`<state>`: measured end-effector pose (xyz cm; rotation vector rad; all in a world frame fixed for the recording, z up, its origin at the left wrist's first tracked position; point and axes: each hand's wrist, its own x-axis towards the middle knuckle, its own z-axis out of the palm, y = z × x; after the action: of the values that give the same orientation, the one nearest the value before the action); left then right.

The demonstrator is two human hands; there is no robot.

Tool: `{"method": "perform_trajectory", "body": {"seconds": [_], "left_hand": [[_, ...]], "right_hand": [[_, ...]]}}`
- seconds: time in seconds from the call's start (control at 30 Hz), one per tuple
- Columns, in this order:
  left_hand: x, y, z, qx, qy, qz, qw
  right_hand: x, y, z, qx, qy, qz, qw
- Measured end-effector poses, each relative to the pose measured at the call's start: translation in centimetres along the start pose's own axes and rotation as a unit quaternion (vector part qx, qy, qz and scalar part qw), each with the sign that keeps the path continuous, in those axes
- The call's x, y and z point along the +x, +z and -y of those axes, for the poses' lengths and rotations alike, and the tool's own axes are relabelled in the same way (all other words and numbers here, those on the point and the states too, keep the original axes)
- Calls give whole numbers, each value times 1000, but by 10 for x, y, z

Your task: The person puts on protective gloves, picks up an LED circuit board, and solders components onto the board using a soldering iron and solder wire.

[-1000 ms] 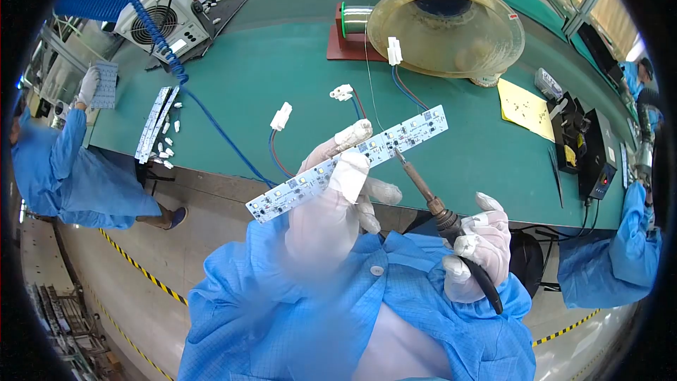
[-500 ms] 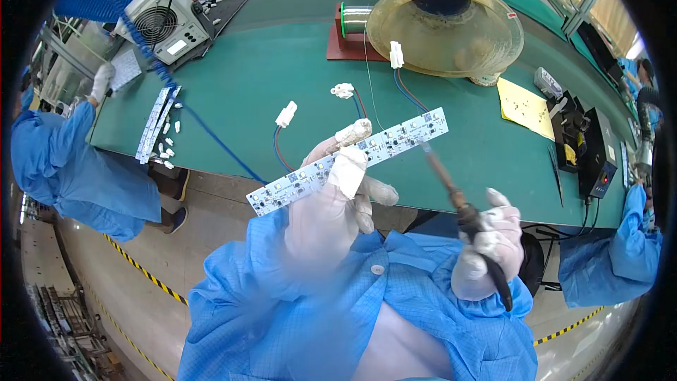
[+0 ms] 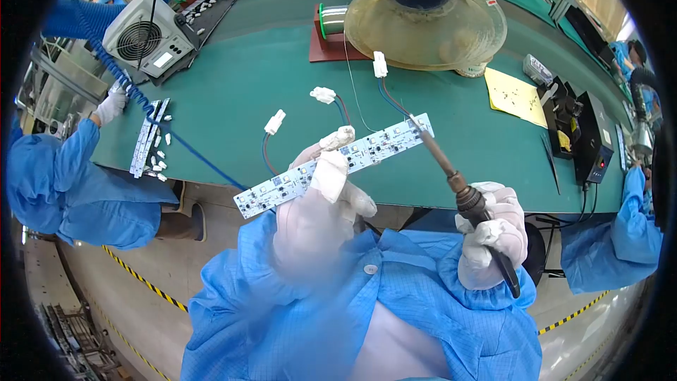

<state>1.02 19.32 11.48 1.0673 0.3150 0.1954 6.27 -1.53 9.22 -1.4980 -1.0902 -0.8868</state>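
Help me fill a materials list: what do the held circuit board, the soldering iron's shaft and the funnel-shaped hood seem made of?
Circuit board: probably rigid laminate, white-coated; it looks flat and straight, with dark components.
Soldering iron's shaft: likely metal, dull brownish, as though heat-stained.
Funnel-shaped hood: perhaps plastic, yellowish, faintly glossy; its wall looks translucent, though glass isn't ruled out.
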Motion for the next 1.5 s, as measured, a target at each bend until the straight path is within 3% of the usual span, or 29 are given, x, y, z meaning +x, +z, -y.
{"method": "perform_trajectory", "body": {"seconds": [0.13, 0.17, 0.23, 0.3, 0.33, 0.4, 0.47, 0.5, 0.53, 0.63, 0.67, 0.7, 0.73, 0.77, 0.83, 0.9, 0.97, 1.0, 1.03, 1.2, 1.5], "left_hand": [[1, 1, -1, -3, 5, -19, 1000], [2, 1, 1, -4, 2, -15, 1000], [6, -3, 8, 16, 35, -46, 998], [9, -9, 12, 36, 58, -50, 996], [10, -10, 13, 70, 72, -40, 994], [11, -14, 14, 137, 103, -21, 985], [10, -10, 13, 34, 69, -21, 997], [10, -8, 12, -1, 58, -21, 998], [10, -7, 11, -5, 54, -23, 998], [13, -10, 13, -6, 63, -36, 997], [13, -11, 14, -4, 66, -46, 997], [13, -11, 14, -2, 68, -56, 996], [14, -9, 12, 14, 55, -56, 997], [14, -6, 11, 32, 41, -54, 997], [12, -2, 10, 18, 37, -42, 998], [11, 4, 8, -2, 23, -30, 999], [11, 5, 10, 12, 33, -26, 999], [10, 6, 10, 19, 39, -26, 999], [9, 7, 9, 26, 45, -26, 998], [6, 6, 5, -2, 31, 15, 999], [6, 1, 3, 8, 22, 23, 999]], "right_hand": [[-9, -10, -8, -28, -6, -29, 999], [-9, -20, -9, -47, 27, 3, 999], [-7, -28, -9, -113, 146, -54, 981], [17, -31, -5, -160, 327, -179, 914], [24, -33, -19, -171, 370, -227, 885], [35, -40, -61, -161, 369, -213, 890], [29, -51, -119, -163, 256, -106, 947], [33, -43, -128, -96, 310, -86, 942], [36, -45, -134, -147, 422, -16, 894], [28, -58, -138, -153, 307, -83, 936], [45, -47, -101, -196, 381, -150, 891], [36, -49, -93, -143, 384, -231, 883], [28, -50, -80, -113, 300, -243, 915], [25, -38, -53, 131, 301, -326, 886], [-7, -46, -22, 280, 410, -290, 818], [-19, -46, -3, 217, 479, -197, 827], [-6, -35, 7, 118, 349, -82, 926], [1, -26, 10, 12, 217, 19, 976], [8, -18, 12, -85, 62, 82, 991], [-1, -9, 22, -90, 110, 97, 985], [2, 0, 20, -67, 97, 52, 992]]}}
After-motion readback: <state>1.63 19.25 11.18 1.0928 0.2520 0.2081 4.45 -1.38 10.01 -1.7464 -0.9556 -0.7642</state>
